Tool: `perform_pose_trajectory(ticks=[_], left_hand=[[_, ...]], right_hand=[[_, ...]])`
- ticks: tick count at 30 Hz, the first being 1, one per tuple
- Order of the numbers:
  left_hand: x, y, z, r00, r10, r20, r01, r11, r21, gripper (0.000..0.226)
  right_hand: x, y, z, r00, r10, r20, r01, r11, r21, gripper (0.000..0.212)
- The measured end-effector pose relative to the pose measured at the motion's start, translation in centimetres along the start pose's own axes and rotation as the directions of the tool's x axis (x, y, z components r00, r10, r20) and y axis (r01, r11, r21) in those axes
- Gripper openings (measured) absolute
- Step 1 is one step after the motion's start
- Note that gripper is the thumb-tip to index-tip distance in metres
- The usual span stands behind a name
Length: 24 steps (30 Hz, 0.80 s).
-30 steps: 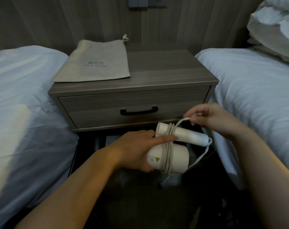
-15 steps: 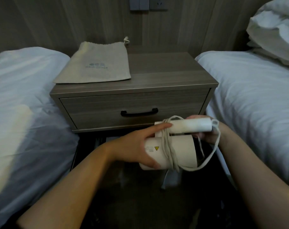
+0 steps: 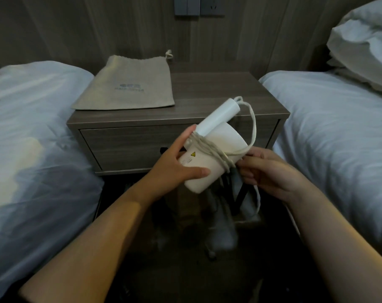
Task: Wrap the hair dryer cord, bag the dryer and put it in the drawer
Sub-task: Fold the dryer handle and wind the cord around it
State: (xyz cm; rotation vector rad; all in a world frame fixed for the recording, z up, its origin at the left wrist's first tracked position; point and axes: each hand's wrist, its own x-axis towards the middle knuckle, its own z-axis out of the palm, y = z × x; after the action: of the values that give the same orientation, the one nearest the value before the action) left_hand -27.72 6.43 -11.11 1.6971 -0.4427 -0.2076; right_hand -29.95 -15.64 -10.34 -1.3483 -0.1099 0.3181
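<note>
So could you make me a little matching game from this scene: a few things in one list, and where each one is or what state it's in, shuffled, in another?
Things:
1. hair dryer
2. cloth bag
3. drawer
4. cord

States:
A. lying flat on top of the nightstand
B. shut
C. held at its barrel by the left hand
D. partly wound round the dryer, the rest led by the right hand

Pairs: 1-C, 2-A, 3-B, 4-D
</note>
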Motion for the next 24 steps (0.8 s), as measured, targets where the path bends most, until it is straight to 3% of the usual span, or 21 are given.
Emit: perform_pose_trajectory(ticks=[3, 6, 9, 14, 17, 20, 24], left_hand=[[0.1, 0.0, -0.2, 0.999, 0.011, -0.048, -0.010, 1.000, 0.019, 0.094], [-0.1, -0.1, 0.0, 0.998, 0.004, -0.062, -0.001, 0.998, 0.056, 0.098], [-0.3, -0.3, 0.3, 0.998, -0.019, -0.063, 0.025, 0.995, 0.095, 0.102], [-0.4, -0.3, 0.1, 0.992, -0.121, 0.022, 0.112, 0.967, 0.230, 0.115], [-0.6, -0.2, 0.2, 0.991, -0.136, 0.008, 0.127, 0.944, 0.306, 0.119], [-0.6, 0.1, 0.3, 0.995, -0.081, -0.055, 0.093, 0.958, 0.273, 0.113], [-0.7, 0.6, 0.1, 0.994, -0.007, -0.106, 0.035, 0.961, 0.273, 0.111]], right_hand=[[-0.1, -0.1, 0.7, 1.000, 0.008, 0.024, -0.009, 0.998, 0.055, 0.013], [0.2, 1.0, 1.4, 0.999, 0.001, -0.051, -0.004, 0.998, -0.056, 0.016], [0.4, 1.6, 2.0, 0.991, -0.009, -0.130, -0.004, 0.995, -0.101, 0.003], [0.1, 1.9, 2.0, 0.978, 0.047, -0.202, -0.072, 0.990, -0.118, 0.011], [-0.1, 1.9, 2.3, 0.967, 0.037, -0.252, -0.106, 0.958, -0.266, 0.008], [-0.1, 1.2, 3.0, 0.952, -0.072, -0.298, -0.064, 0.904, -0.423, 0.004], [-0.8, -0.7, 3.0, 0.972, -0.085, -0.217, -0.065, 0.795, -0.603, 0.009]])
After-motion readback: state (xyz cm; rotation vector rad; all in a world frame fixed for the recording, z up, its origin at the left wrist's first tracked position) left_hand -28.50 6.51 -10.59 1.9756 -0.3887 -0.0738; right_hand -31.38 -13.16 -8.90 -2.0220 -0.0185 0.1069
